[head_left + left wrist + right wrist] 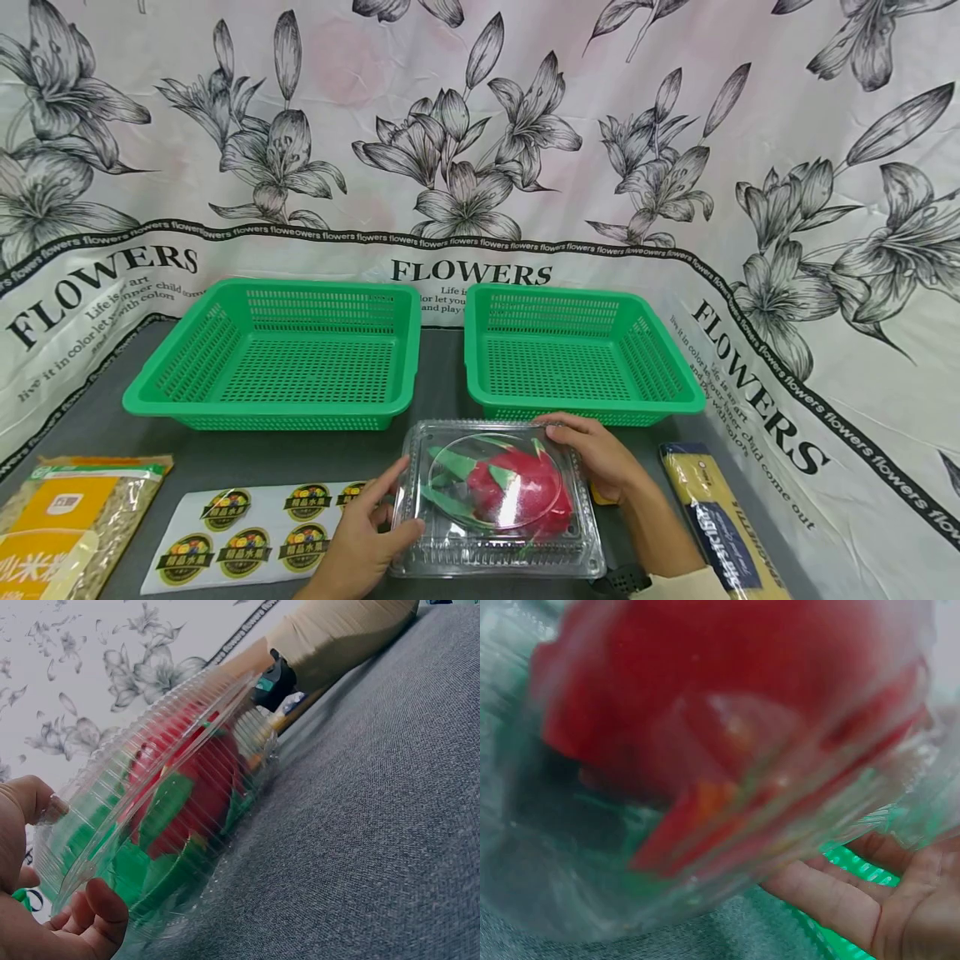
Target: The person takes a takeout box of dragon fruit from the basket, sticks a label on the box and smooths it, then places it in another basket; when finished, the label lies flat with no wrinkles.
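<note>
A clear plastic clamshell box, lid closed, holds a red dragon fruit with green scales. On the box's left side my left hand grips the edge, and the left wrist view shows the thumb and curled fingers on either side of the rim. My right hand holds the back right corner, fingers over the far edge. From the right wrist, the red fruit fills most of the picture through blurred plastic, and the fingers reach along the box's side.
Two green plastic baskets, one at left and one at right, stand behind the box. A sheet of round fruit stickers and a yellow grain bag lie left. A spaghetti pack lies right. Floral cloth hangs behind.
</note>
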A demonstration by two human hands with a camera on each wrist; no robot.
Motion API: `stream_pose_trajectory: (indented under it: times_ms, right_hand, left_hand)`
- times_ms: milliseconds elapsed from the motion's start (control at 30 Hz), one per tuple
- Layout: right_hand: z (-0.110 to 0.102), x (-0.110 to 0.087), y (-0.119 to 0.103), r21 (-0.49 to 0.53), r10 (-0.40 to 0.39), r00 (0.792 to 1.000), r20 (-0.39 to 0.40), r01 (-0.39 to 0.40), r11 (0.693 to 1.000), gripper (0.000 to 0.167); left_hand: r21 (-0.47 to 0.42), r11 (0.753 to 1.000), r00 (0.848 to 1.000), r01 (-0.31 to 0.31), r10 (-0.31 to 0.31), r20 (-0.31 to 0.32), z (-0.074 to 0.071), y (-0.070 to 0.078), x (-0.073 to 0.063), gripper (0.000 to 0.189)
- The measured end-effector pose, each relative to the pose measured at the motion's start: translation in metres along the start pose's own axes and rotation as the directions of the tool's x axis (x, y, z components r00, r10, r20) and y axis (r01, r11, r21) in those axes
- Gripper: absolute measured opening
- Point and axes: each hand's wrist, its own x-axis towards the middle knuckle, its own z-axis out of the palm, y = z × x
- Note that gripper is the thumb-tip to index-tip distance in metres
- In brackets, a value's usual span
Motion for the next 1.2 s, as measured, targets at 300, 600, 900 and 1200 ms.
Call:
stream_pose_trajectory:
  times_ms: [300,600,900,1200]
  right_hand:
    - [0.002,0.002,0.004,0.118,-0.059,0.998,0.033,0.055,0.991,0.028]
    - [0.003,0.004,0.007,0.141,-0.073,0.997,-0.037,0.077,0.987,0.025]
    - [0.004,0.006,0.008,0.131,-0.083,0.995,-0.060,0.090,0.987,0.022]
    - [0.006,0.006,0.008,0.114,-0.066,0.995,-0.069,0.074,0.991,0.022]
  left_hand:
    - [0.001,1.000,1.000,-0.009,0.009,0.005,0.000,0.000,0.000,0.074]
    - [0.011,1.000,1.000,-0.003,0.003,0.001,-0.001,-0.002,0.001,0.073]
    - [0.025,1.000,1.000,-0.001,0.002,-0.004,-0.004,0.002,-0.001,0.074]
    - [0.034,0.999,1.000,0.008,-0.008,0.025,-0.008,0.009,-0.002,0.076]
